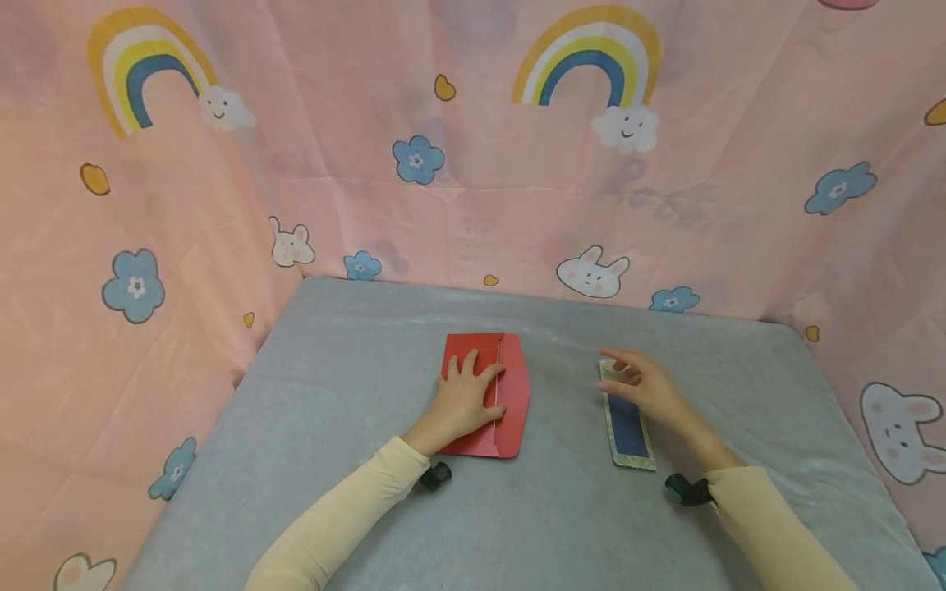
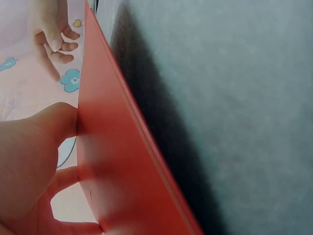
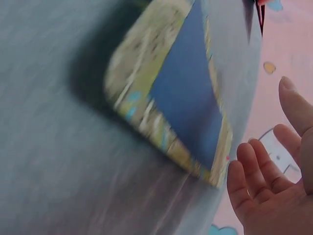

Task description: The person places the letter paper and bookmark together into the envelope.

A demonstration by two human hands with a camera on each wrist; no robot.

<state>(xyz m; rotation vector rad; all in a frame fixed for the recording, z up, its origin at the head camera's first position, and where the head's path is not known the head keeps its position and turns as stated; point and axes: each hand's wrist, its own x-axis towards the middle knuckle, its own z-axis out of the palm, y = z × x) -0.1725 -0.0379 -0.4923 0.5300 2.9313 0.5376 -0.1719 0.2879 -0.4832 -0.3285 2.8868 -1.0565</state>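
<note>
My left hand (image 1: pixel 464 400) rests on a red envelope (image 1: pixel 515 386), its fingers spread across the paper. The envelope's flap lies unfolded on the right side, beyond a pale crease line. In the left wrist view the fingertips touch the red surface (image 2: pixel 112 147). My right hand (image 1: pixel 654 392) hovers over the upper end of a long flat card (image 1: pixel 628 427) with a blue middle and a patterned yellowish border. Its fingers are loosely bent and hold nothing. In the right wrist view the card (image 3: pixel 186 88) appears beside the palm, apart from the fingers.
Both things lie on a grey cloth-covered table (image 1: pixel 332 394), the card to the right of the envelope. Pink curtains (image 1: pixel 340 164) with rainbows, rabbits and flowers stand behind and at both sides. Dark wrist cameras (image 1: pixel 689 490) sit at the cuffs.
</note>
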